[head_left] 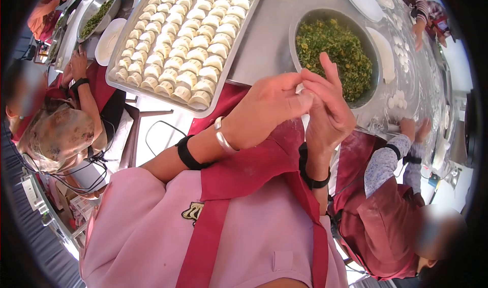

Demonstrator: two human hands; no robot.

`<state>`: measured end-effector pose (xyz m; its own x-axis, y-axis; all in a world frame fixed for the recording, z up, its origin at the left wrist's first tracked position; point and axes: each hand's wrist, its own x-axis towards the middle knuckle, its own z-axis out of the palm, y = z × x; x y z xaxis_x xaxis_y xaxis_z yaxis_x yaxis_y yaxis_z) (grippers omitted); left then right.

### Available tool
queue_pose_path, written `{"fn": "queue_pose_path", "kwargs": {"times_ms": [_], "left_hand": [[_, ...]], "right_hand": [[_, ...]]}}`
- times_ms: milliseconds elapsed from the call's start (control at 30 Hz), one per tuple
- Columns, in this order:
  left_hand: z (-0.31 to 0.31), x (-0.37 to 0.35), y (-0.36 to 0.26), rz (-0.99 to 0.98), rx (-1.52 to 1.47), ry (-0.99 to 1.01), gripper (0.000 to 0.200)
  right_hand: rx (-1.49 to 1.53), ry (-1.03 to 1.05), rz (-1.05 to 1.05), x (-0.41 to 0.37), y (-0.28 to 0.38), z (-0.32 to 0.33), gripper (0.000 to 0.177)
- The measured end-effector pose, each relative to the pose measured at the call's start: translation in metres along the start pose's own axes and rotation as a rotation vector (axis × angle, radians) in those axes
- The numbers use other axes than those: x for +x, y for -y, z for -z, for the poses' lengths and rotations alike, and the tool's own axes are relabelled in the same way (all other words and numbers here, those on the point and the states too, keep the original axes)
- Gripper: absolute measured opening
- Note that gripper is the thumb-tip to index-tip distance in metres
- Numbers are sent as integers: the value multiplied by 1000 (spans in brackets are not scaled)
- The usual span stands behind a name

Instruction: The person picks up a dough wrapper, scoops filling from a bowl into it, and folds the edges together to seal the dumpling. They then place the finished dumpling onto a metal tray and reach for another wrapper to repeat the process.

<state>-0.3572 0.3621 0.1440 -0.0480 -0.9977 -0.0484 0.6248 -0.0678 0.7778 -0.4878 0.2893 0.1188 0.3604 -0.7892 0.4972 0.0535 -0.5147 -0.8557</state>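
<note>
My left hand (269, 110), with a silver bracelet and a black band at the wrist, is closed and meets my right hand (328, 113) in front of my chest. Between the pinched fingers of both hands a small bit of the white dough of a dumpling (300, 88) shows; the fingers hide most of it. One finger of my right hand sticks up. Just beyond my hands stands a steel bowl (294, 46) of chopped green and yellow filling (333, 54). To the left, a metal tray (108, 77) holds rows of shaped dumplings (183, 44).
Round dough pieces (397, 100) and wrappers lie on the floury steel table (284, 8). White dishes (363, 2) stand behind the bowl. A person in a red apron works at right (386, 222); another sits at left (66, 120), near a second filling bowl (101, 13).
</note>
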Motion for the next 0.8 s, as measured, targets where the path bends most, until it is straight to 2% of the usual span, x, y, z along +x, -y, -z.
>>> {"fn": "queue_pose_path", "kwargs": {"times_ms": [133,233,333,433,567,633,733,800], "left_hand": [[-2,2,3,22,-203,-13,39],[-14,2,-6,-3,-252,5,38],[-17,0,-16,77,-216,-38,37],[-4,4,-13,69,-208,43,40],[-2,4,-8,116,-264,-19,36],[-10,3,-10,77,-290,-23,35],[-13,5,-8,110,-233,-51,32],[-11,10,-4,123,-229,-67,30]], "right_hand": [[74,-153,-192,4,24,-13,13],[0,-82,-15,-1,4,-3,15],[-162,37,73,1,2,6,17],[-198,108,111,5,-1,2,19],[45,-31,-82,2,12,-7,20],[34,7,-64,-2,6,-2,21],[-208,122,95,0,-1,7,22],[-251,146,106,3,-3,5,21]]}}
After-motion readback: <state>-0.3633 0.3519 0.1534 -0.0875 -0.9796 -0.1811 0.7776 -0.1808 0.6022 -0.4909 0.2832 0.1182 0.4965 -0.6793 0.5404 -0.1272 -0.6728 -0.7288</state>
